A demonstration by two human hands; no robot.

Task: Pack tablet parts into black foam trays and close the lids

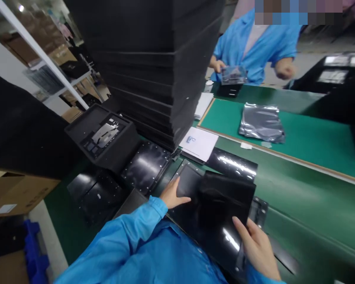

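A glossy black sheet lies over a flat black panel in front of my body. My right hand grips the sheet's right edge, thumb on the near face and the other fingers partly hidden behind it. My left hand is at the panel's left side, thumb and fingers spread, holding nothing. Whether its fingertips press on the panel is hard to tell. Beneath the right edge of the sheet, a black frame-like part shows partly.
Tall black foam trays are stacked ahead. An open foam tray holds parts at left, near dark studded panels. White paper, a curved black sheet and silvery bags lie beyond. A co-worker in blue holds a bag opposite.
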